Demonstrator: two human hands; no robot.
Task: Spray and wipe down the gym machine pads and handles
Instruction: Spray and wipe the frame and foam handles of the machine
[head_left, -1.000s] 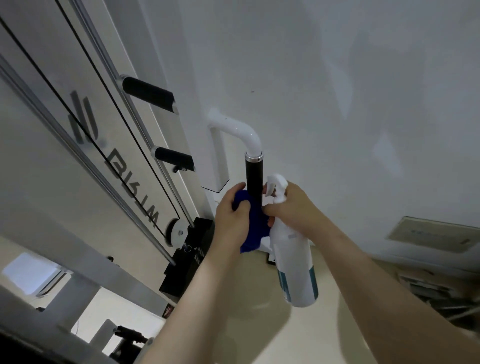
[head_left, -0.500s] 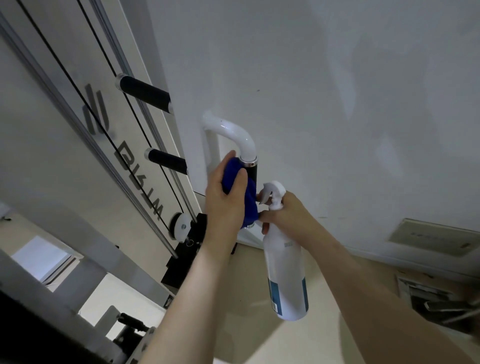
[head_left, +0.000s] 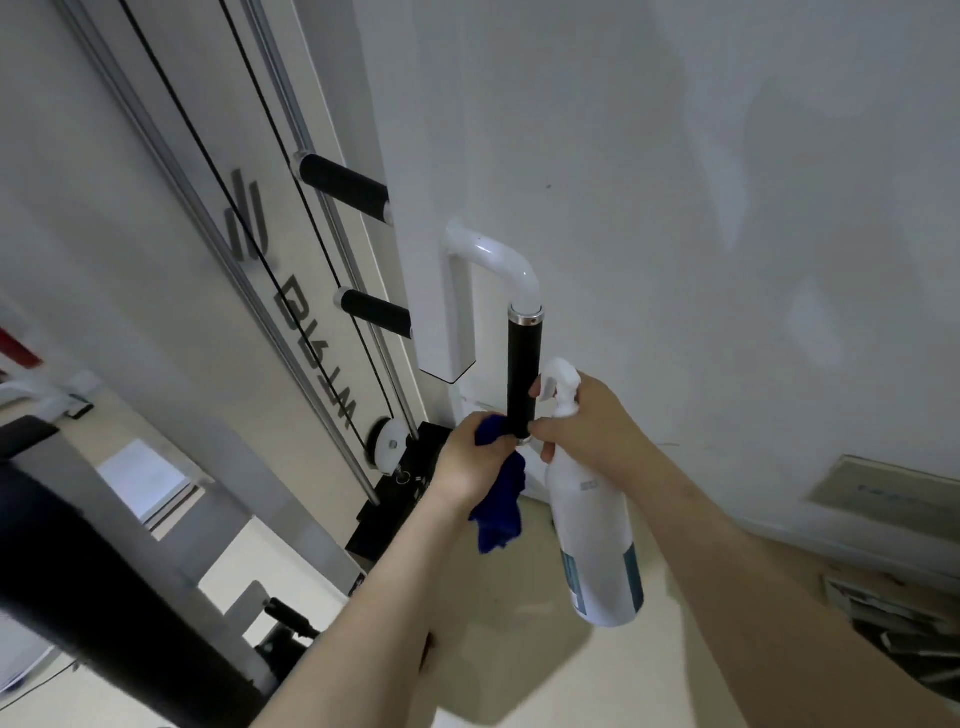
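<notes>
A black handle grip (head_left: 524, 371) hangs upright from a white curved tube (head_left: 498, 257) on the gym machine. My left hand (head_left: 470, 460) is shut on a blue cloth (head_left: 501, 512) at the bottom end of the grip, and most of the cloth dangles below my fist. My right hand (head_left: 587, 421) holds a white spray bottle (head_left: 597, 540) by its neck, just right of the grip, with the nozzle close to the grip and a finger touching its lower end.
Two more black grips (head_left: 343, 187) (head_left: 376, 312) stick out from the machine frame to the left, beside cables and steel guide rods (head_left: 291, 332). A pulley (head_left: 387, 444) sits below them. A black pad (head_left: 78, 561) fills the lower left. A white wall (head_left: 727, 208) is behind.
My left hand has slid the cloth down from the top of the grip to its bottom end, baring the black grip. The right hand with the bottle has stayed beside it.
</notes>
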